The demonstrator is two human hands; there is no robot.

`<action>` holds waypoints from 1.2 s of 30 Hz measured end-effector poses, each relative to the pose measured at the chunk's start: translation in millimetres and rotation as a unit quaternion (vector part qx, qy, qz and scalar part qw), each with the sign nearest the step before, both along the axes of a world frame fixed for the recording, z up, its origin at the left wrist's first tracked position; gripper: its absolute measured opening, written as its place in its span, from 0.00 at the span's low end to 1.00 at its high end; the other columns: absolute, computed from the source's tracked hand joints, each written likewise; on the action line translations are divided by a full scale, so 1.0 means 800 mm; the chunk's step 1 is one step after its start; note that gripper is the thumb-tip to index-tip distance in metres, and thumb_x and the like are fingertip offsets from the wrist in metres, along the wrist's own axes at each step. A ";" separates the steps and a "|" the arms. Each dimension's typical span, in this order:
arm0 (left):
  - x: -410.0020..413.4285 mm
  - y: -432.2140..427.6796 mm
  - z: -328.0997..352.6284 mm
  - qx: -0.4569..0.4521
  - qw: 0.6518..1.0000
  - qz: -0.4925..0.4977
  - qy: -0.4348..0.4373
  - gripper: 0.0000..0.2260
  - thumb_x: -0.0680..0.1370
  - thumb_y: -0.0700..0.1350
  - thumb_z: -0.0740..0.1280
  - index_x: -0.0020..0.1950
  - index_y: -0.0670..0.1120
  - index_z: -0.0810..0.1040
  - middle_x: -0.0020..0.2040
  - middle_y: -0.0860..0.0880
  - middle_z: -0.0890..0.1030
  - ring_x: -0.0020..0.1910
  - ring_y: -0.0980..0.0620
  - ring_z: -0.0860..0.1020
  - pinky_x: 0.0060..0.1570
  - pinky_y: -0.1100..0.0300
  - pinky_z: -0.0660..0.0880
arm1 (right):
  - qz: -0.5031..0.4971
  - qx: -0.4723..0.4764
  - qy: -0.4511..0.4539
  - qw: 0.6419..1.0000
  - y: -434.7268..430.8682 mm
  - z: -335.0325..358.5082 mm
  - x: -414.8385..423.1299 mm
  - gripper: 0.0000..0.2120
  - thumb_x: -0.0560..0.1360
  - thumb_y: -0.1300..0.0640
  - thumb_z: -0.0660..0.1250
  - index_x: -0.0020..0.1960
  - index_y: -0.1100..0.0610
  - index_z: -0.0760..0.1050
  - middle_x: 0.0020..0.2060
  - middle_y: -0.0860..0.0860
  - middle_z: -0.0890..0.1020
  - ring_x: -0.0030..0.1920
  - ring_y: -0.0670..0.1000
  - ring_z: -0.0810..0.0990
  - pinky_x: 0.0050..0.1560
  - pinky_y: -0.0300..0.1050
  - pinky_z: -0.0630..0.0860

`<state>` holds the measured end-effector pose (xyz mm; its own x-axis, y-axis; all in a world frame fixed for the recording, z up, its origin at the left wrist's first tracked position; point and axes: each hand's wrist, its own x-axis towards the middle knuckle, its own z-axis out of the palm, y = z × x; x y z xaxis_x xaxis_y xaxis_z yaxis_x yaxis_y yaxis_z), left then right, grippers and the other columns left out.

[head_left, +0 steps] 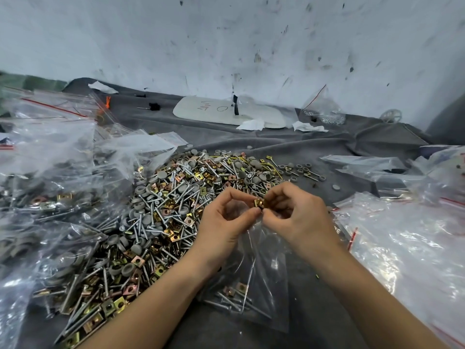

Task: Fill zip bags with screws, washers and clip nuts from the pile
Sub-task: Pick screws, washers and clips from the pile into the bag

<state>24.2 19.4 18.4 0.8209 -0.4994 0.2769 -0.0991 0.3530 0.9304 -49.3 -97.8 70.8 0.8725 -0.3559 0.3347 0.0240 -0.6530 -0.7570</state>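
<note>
Behind pile [176,197]: white board [201,116] marked "C".

The left hand [226,222] and right hand [299,217] cover part of a clip nut [259,203] and the mouth of the zip bag [264,280]. Filled bags [37,177] run off the left edge; handwriting on the white panel [201,109] is unreadable.

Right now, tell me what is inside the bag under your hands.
Near the bottom of the zip bag lie screws and a clip nut. The left hand and right hand cover its mouth, hiding anything there.
</note>
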 end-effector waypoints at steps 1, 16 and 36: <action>0.002 0.000 0.001 0.000 1.000 -0.001 -0.006 0.11 0.72 0.31 0.71 0.42 0.47 0.79 0.31 0.53 0.78 0.31 0.59 0.74 0.33 0.68 0.72 | 0.007 0.000 0.001 1.000 0.000 0.001 0.000 0.09 0.68 0.64 0.72 0.46 0.55 0.78 0.36 0.47 0.81 0.36 0.41 0.79 0.37 0.28 0.73; -0.005 0.004 0.000 0.055 0.995 0.029 -0.075 0.12 0.72 0.34 0.72 0.39 0.51 0.79 0.29 0.55 0.73 0.30 0.58 0.69 0.31 0.66 0.66 | 0.054 -0.018 0.052 0.997 -0.013 0.005 -0.005 0.08 0.66 0.65 0.70 0.37 0.52 0.81 0.27 0.49 0.81 0.27 0.42 0.75 0.29 0.32 0.70; -0.002 0.003 0.004 0.039 0.992 -0.089 0.078 0.04 0.72 0.34 0.69 0.43 0.42 0.80 0.36 0.47 0.82 0.36 0.54 0.80 0.39 0.64 0.78 | 0.124 0.296 0.158 0.934 -0.035 -0.009 -0.003 0.18 0.71 0.74 0.63 0.31 0.56 0.83 0.26 0.52 0.80 0.26 0.46 0.77 0.28 0.36 0.75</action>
